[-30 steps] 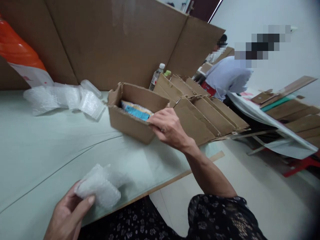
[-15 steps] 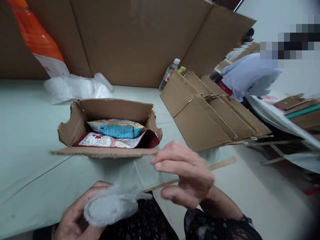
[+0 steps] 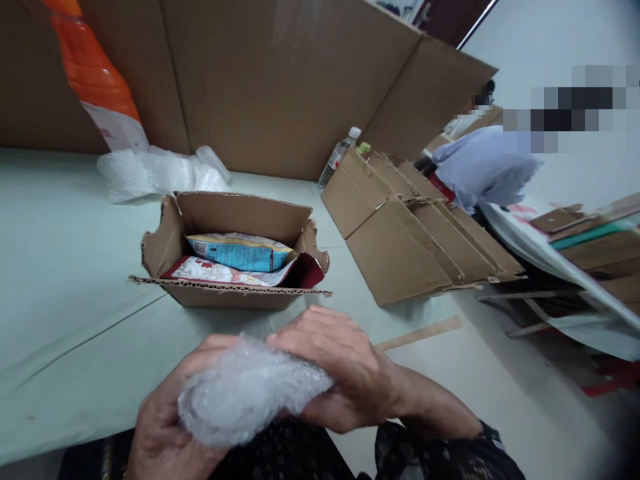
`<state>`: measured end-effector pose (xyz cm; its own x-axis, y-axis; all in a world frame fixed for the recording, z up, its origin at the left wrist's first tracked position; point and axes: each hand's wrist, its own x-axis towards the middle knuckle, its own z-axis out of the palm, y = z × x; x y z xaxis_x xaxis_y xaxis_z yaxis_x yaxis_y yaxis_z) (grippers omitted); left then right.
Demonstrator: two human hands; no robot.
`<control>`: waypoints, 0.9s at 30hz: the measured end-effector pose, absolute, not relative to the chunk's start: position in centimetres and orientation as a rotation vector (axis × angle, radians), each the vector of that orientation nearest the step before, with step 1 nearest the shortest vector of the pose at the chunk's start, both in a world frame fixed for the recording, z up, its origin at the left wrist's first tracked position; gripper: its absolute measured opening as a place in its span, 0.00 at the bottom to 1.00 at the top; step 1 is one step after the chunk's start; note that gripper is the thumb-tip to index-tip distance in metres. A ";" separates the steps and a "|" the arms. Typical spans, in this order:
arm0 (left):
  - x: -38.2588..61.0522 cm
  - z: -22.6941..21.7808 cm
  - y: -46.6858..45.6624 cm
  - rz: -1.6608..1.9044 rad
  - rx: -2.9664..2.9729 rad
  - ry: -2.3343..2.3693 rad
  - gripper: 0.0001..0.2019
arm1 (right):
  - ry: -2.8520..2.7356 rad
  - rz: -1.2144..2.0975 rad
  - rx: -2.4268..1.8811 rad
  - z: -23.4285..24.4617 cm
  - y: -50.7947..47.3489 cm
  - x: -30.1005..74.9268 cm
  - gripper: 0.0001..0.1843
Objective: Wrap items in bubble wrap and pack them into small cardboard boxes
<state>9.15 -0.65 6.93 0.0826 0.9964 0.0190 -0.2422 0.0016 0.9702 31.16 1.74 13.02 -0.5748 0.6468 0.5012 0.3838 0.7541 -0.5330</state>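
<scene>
Both of my hands are closed on a wad of bubble wrap (image 3: 245, 393) at the table's near edge. My left hand (image 3: 165, 433) cups it from below, and my right hand (image 3: 340, 373) wraps over its right end. Just beyond them stands an open cardboard box (image 3: 230, 293) with its flaps spread. Inside lie a blue snack packet (image 3: 240, 252) on top of a red and white packet (image 3: 215, 272).
More bubble wrap (image 3: 160, 172) and an orange and white bag (image 3: 100, 87) lie at the back left of the pale green table (image 3: 60, 267). A stack of flattened cartons (image 3: 415, 233) and a water bottle (image 3: 339, 155) sit to the right. A person in a light blue shirt (image 3: 485, 167) bends over beyond them.
My right hand left the box's near flap and came down onto the bubble wrap that my left hand held. The box now sits closer in front of me.
</scene>
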 end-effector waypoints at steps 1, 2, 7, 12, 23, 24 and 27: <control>9.3 7.0 -0.4 1.295 1.124 0.968 0.16 | -2.257 0.482 -0.753 13.2 2.1 31.0 0.22; 9.3 7.1 -0.2 1.355 1.175 0.982 0.16 | -2.250 0.457 -0.750 13.6 2.5 30.9 0.19; 8.2 8.4 2.8 1.770 1.768 1.184 0.34 | -1.970 0.065 -0.959 17.3 7.6 31.8 0.11; 7.0 8.4 6.7 1.552 2.435 1.247 0.35 | -2.453 0.040 -1.470 18.9 14.3 30.2 0.14; 6.7 7.8 7.4 1.553 2.437 1.230 0.25 | -3.308 0.234 -1.613 16.4 18.5 25.2 0.09; 6.7 7.8 7.5 1.549 2.460 1.221 0.25 | -3.368 0.266 -1.558 16.2 18.8 25.0 0.10; 6.8 7.9 7.7 1.558 2.495 1.210 0.26 | -3.437 0.277 -1.488 15.7 19.2 24.8 0.12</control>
<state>6.75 7.66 7.87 0.2312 0.5774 0.7830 0.6157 -0.7100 0.3418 24.84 19.21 15.67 -0.5322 0.6168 -0.5799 0.7016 0.7047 0.1056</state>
